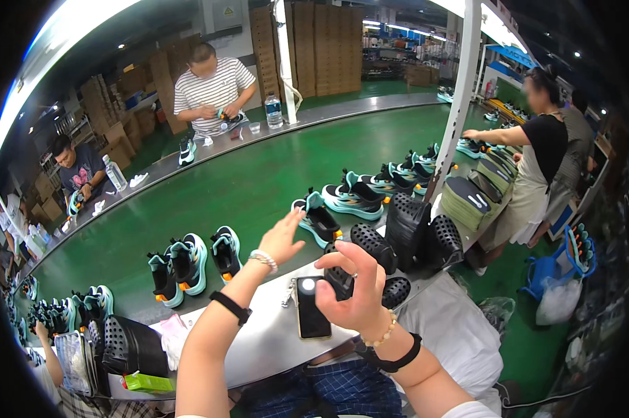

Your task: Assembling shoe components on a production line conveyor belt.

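Item: my left hand [282, 238], open, palm down, fingers extended over the green belt; whether the fingertips touch the nearest shoe [319, 221] cannot be told.
Item: my right hand [353, 287], empty, fingers curled and thumb apart, above the phone [310, 317] on the white tabletop [259, 327].
Item: the nearest shoe, black and teal with an orange piece, upright on the green belt [259, 174], just beyond my left hand.
Item: three more shoes [189, 266], to the left; a row of shoes [356, 196], to the right.
Progress: sole and upper appear joined on the nearest shoe, so I judge the build well advanced; neither hand grips it, and the work left on it cannot be told.
Markings: pale lettering on a blue sign [507, 54]; a blue label on a water bottle [273, 110]; a yellow triangle on a wall panel [228, 12]; no shoe marking legible.
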Demonstrator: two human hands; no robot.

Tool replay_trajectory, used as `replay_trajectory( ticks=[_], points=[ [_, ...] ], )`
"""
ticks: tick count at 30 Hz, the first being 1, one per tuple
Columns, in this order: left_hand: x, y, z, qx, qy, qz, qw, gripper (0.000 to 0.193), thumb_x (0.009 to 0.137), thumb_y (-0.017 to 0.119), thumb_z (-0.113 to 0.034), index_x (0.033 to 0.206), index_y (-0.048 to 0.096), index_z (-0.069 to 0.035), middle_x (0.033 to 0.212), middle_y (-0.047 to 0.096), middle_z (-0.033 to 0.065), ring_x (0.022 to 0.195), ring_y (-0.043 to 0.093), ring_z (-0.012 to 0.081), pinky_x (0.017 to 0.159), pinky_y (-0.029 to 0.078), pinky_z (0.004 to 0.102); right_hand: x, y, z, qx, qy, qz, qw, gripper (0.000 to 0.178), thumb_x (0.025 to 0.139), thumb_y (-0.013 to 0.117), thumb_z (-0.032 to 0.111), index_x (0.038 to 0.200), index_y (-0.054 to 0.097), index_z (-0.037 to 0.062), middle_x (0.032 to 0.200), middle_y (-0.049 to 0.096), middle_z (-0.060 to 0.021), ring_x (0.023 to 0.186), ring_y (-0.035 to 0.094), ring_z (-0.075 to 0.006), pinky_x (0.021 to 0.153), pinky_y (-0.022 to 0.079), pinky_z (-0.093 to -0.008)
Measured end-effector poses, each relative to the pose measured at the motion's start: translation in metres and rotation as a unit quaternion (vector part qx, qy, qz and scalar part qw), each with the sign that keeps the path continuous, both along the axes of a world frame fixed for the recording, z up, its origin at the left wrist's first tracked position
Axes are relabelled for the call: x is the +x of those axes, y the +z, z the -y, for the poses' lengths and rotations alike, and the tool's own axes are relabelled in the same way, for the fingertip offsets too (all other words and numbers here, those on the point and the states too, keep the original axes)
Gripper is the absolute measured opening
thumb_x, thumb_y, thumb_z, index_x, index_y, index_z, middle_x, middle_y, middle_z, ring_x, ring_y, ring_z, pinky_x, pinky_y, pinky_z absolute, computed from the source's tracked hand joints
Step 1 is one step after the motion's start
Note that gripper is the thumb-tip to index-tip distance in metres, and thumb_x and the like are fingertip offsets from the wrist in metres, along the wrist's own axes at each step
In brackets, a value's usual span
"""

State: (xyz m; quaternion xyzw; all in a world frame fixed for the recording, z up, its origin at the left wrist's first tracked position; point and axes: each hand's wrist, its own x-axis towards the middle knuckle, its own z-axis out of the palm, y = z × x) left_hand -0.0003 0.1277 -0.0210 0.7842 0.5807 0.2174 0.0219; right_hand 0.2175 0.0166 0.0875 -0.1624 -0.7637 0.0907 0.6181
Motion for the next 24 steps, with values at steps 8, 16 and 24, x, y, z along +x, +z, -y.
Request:
replay_trajectory(
  ticks=[8, 16, 24],
  points=[
    [0.040, -0.071, -0.054, -0.062, -0.019, -0.059, 0.996, 0.064, 0.077, 0.064, -0.023, 0.136, 0.042, -0.011, 0.142, 0.044, 0.0109, 0.110, 0.059, 0.0313, 0.090, 0.048, 0.0411, 0.065, -0.030, -0.031, -0.098, -0.139, 0.046, 0.984, 0.031, 0.064, 0.047, -0.007, 0.094, 0.055, -0.0016, 0.090, 0.062, -0.0156, 0.084, 0.060, -0.0353, 0.075, 0.050, -0.0405],
    [0.044, -0.067, -0.060, -0.125, 0.069, -0.096, 0.985, 0.055, 0.084, 0.063, -0.042, 0.128, 0.047, -0.014, 0.114, 0.062, 0.0101, 0.102, 0.063, 0.0290, 0.085, 0.048, 0.0444, 0.105, -0.105, -0.080, -0.272, -0.276, 0.225, 0.894, 0.051, 0.086, 0.064, 0.039, 0.123, 0.051, 0.0052, 0.107, 0.063, -0.0200, 0.104, 0.057, -0.0366, 0.088, 0.046, -0.0429],
    [-0.050, -0.037, 0.026, -0.257, 0.137, -0.142, 0.946, 0.063, 0.080, 0.064, -0.049, 0.128, 0.054, -0.010, 0.117, 0.058, 0.0128, 0.111, 0.058, 0.0315, 0.092, 0.048, 0.0406, 0.093, -0.109, -0.080, -0.272, -0.285, 0.278, 0.876, 0.053, 0.081, 0.071, 0.034, 0.117, 0.052, 0.0015, 0.098, 0.065, -0.0203, 0.091, 0.064, -0.0362, 0.079, 0.050, -0.0426]
  ],
)
